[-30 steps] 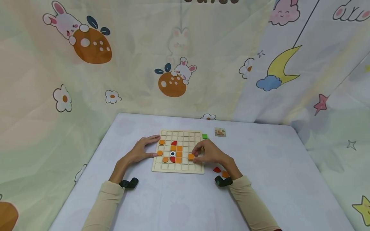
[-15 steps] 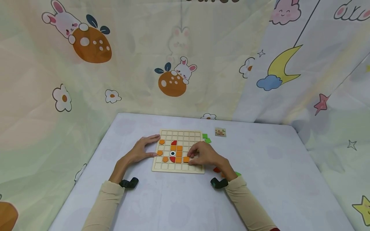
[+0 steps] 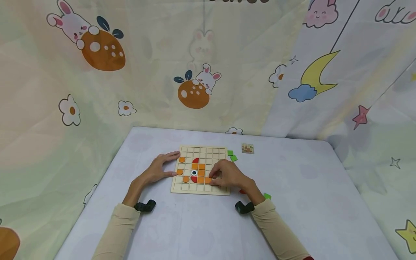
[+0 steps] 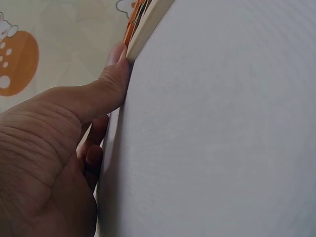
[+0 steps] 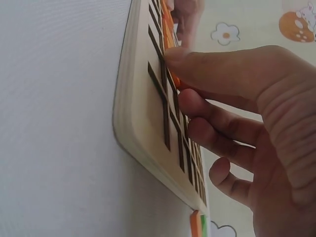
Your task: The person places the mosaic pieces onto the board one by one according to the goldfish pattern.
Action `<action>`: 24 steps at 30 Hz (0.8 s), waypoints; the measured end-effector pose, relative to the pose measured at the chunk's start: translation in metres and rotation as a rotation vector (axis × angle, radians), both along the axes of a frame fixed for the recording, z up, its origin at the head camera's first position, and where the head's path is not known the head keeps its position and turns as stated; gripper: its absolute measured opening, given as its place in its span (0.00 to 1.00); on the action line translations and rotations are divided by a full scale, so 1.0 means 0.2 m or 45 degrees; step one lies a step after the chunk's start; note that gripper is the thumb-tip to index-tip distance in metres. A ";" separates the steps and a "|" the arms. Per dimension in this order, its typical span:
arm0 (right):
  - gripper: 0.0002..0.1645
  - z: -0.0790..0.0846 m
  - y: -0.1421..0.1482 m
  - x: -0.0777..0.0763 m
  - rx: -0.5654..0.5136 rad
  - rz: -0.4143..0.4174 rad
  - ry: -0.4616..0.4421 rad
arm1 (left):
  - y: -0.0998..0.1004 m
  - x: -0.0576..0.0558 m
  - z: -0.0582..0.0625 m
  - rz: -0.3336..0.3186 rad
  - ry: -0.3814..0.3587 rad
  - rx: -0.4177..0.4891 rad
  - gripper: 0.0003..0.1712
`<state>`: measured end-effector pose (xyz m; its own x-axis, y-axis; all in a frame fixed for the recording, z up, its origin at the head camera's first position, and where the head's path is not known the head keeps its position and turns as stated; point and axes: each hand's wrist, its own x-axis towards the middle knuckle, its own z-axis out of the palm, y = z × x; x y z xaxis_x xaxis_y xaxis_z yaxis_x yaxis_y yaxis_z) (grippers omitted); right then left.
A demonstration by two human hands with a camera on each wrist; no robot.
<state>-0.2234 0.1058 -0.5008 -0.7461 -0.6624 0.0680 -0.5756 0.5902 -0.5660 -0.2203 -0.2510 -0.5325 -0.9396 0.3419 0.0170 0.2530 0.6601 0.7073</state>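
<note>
A wooden grid board (image 3: 216, 152) lies on the table, bearing orange square tiles (image 3: 201, 167), orange round tiles (image 3: 186, 179), red quarter-round tiles (image 3: 195, 160) and a white eye tile (image 3: 194, 173). At its left edge, my left hand (image 3: 158, 167) spreads thumb and forefinger apart; in the left wrist view the thumb (image 4: 106, 86) touches the rim. My right hand (image 3: 229, 172) pinches an orange square tile (image 3: 208, 180) at the right end of the lower orange row. Its far side is hidden under the fingertips. The right wrist view shows the thumb (image 5: 212, 69) pressed on orange.
Two green tiles (image 3: 233, 158) lie against or near the board's right edge. A small pattern card (image 3: 247, 148) is farther back. Near my right wrist are a partly hidden red tile (image 3: 242, 191) and a green tile (image 3: 267, 196). Printed cloth (image 3: 156, 72) hangs behind the table.
My right hand has moved left across the board with the orange square tile, bringing it up to the orange row. The left hand has stayed in place.
</note>
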 end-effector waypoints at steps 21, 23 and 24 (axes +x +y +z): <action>0.18 0.05 0.38 -0.08 -0.024 -0.279 0.062 | -0.01 0.00 -0.03 -0.003 0.019 0.003 0.50; 0.21 0.04 0.41 -0.09 -0.009 -0.319 0.080 | -0.01 0.00 -0.02 0.000 0.012 0.013 0.51; 0.22 0.03 0.43 -0.09 -0.007 -0.331 0.080 | -0.01 0.00 -0.02 -0.002 0.012 0.015 0.51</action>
